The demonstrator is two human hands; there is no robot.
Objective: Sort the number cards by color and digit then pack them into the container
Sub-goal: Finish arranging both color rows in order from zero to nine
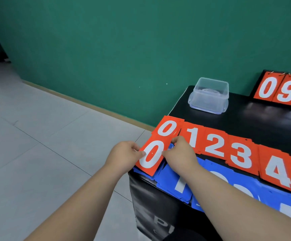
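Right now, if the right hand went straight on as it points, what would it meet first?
The right hand would probably meet the flat red 0 card first; depth is unclear.

I see two bare arms on my feed: left forearm (82, 197) and right forearm (237, 202) run uncovered from wrist to the frame's bottom edge. Left grip (125, 153) and right grip (179, 153) are plain bare hands, wrists uncovered too. Clothing higher up is outside my view.

Black table (245, 115); number cards (214, 145); clear container (209, 94)
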